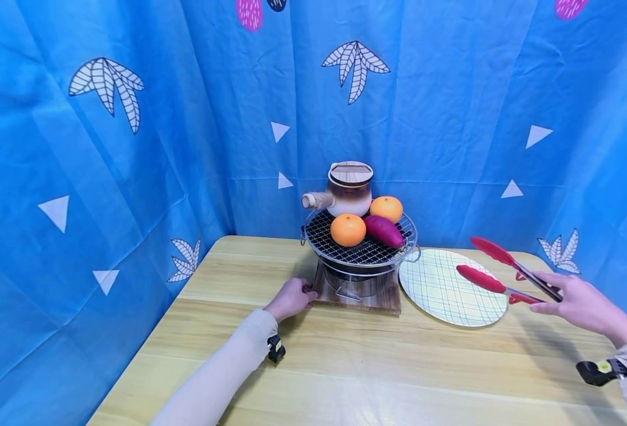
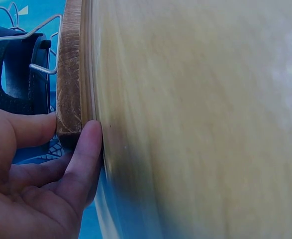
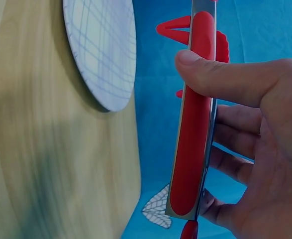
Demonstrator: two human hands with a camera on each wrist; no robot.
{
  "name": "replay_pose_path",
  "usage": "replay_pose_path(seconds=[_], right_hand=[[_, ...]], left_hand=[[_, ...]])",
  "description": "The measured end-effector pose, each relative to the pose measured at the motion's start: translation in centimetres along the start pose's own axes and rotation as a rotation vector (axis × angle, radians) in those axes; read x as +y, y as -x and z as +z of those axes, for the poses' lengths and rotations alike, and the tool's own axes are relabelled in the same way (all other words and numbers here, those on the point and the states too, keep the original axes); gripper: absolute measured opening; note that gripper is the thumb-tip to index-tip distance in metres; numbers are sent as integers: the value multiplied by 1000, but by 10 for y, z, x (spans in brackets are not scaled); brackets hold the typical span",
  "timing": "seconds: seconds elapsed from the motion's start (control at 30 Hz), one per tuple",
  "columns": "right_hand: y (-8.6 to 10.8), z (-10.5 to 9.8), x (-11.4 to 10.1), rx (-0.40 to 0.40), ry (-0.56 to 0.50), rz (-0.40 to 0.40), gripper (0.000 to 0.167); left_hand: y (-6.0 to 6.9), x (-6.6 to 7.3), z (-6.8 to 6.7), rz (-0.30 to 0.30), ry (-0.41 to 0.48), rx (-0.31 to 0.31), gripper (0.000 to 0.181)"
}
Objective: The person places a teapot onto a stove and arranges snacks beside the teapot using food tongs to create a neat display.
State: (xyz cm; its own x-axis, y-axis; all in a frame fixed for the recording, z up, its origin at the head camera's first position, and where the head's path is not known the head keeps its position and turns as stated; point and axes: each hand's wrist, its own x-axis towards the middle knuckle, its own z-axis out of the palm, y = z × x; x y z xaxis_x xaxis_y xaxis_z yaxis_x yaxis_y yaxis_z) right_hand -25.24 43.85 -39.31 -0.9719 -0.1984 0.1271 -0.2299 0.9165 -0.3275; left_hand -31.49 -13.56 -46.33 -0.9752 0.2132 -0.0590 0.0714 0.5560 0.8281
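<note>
My left hand (image 1: 292,297) pinches the left front corner of a brown wooden board (image 1: 367,300), thumb on top and fingers at its edge in the left wrist view. On that board stands a small round grill with a wire mesh (image 1: 321,232). Two oranges, one in front (image 1: 348,230) and one behind (image 1: 386,209), lie on the mesh beside a purple sweet potato (image 1: 384,231). Behind them sits a lidded teapot (image 1: 349,192) with a side handle. My right hand (image 1: 585,305) grips red-tipped tongs (image 3: 191,144), their tips spread apart over the plate's right side.
A pale oval plate (image 1: 446,290) with a checked pattern lies to the right of the grill. The wooden table (image 1: 356,373) extends in front of both. Blue patterned cloth (image 1: 430,118) hangs behind the table and at its sides.
</note>
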Motion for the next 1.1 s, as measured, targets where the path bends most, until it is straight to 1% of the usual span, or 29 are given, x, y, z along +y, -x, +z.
replay_pose_path(seconds=[0.33,0.47,0.7,0.9,1.1], right_hand=[[1,7,17,-79,1,73,95],[3,12,24,-96,-24,101,95],[3,21,37,-103,-28,84,96],[3,26,47,-119,-53,96,96],[5,34,55,-124,-75,97,97]], left_hand=[[0,1,0,0,6,-3,21],[1,1,0,-8,14,-8,22],[1,3,0,-9,17,-8,21],[1,2,1,-15,26,-7,18],[0,1,1,-1,26,-7,16]])
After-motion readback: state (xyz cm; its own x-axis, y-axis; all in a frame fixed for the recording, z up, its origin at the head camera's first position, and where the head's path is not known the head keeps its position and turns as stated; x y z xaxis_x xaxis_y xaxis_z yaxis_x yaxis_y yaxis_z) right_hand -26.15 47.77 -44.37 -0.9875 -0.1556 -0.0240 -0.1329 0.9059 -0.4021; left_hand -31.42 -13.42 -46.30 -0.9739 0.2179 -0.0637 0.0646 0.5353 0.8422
